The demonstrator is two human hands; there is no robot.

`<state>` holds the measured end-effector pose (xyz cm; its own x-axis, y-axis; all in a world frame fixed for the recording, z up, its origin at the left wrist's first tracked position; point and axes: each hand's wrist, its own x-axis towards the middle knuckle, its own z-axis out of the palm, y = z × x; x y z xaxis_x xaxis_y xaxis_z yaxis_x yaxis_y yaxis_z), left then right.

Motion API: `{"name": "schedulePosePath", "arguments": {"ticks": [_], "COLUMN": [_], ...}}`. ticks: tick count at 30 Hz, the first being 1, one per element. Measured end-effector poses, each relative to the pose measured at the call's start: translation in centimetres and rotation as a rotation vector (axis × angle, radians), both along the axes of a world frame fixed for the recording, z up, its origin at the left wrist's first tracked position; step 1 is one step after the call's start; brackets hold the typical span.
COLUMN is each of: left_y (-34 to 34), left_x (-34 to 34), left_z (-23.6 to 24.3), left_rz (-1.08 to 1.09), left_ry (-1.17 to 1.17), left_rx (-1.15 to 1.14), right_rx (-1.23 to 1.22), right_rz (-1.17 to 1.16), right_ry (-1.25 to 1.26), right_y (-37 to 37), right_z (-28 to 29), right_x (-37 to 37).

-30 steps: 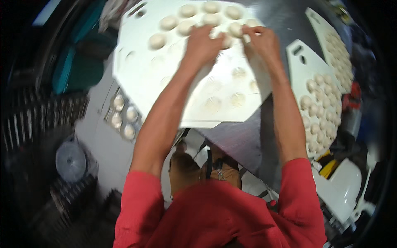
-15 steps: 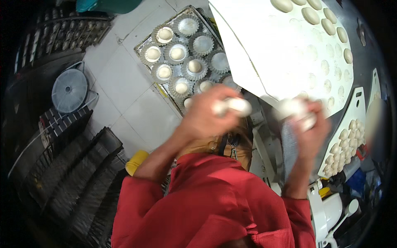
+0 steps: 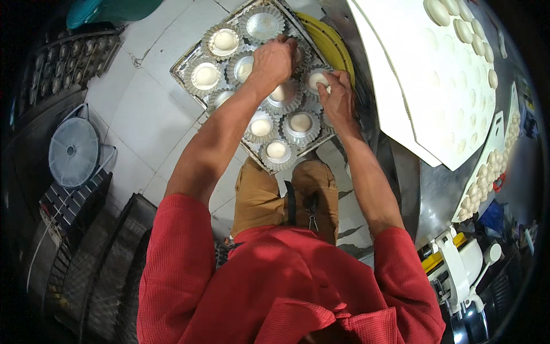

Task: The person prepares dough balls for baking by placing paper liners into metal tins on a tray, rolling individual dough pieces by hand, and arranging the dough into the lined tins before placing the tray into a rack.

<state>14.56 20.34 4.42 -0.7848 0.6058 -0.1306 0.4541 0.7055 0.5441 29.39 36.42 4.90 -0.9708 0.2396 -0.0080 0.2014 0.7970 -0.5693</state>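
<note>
Fluted metal tins stand in rows on a worn baking tray, most with a pale round dough ball in the middle. My left hand reaches over the tray's middle, its fingers bent down into a tin at the right side. What those fingers grip is mostly hidden by the hand. To the right, my right hand has its thumb and fingers closed at a dough ball inside another tin. The tin at the far end holds no dough.
A white board with oval dough pieces lies on the metal table at right. Another board there carries several small dough balls. A yellow round container sits beside the tray. Racks and a round-seated stool stand left.
Both hands, holding dough balls, have moved from in front of my body forward to the tray. The right hand has left the table side. More tins on the right now hold dough.
</note>
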Motion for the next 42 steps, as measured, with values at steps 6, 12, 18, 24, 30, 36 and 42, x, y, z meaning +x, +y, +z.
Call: {"name": "schedulePosePath", "arguments": {"ticks": [6, 12, 18, 24, 30, 36, 42], "left_y": [-1.8, -3.1, -2.8, -3.7, -13.1, -12.7, -11.5], "left_x": [-1.6, -6.9, -8.4, -4.5, 13.5, 25.8, 26.4], "left_z": [2.4, 0.8, -1.1, 1.0, -1.0, -4.2, -5.9], "left_rz": [0.287, 0.165, -0.029, 0.16, 0.89, 1.539, 1.372], "left_ry": [-0.262, -0.159, 0.24, 0.482, 0.0, -0.823, -0.606], "left_rx": [0.249, 0.215, -0.101, 0.256, 0.263, 0.796, 1.187], "right_rx": [-0.162, -0.009, 0.153, 0.024, -0.129, -0.221, -0.777], "right_rz": [-0.196, 0.007, 0.058, -0.163, -0.344, -0.336, -0.34], "right_ry": [-0.15, -0.122, -0.058, -0.039, -0.391, -0.359, -0.298], "right_y": [0.6, 0.7, 0.7, 2.0, 5.1, 6.3, 9.8], "right_z": [3.1, 2.3, 0.6, 0.2, -0.9, -0.3, -4.9], "right_x": [5.7, 8.6, 8.6, 9.9, 9.1, 7.6, 8.6]}}
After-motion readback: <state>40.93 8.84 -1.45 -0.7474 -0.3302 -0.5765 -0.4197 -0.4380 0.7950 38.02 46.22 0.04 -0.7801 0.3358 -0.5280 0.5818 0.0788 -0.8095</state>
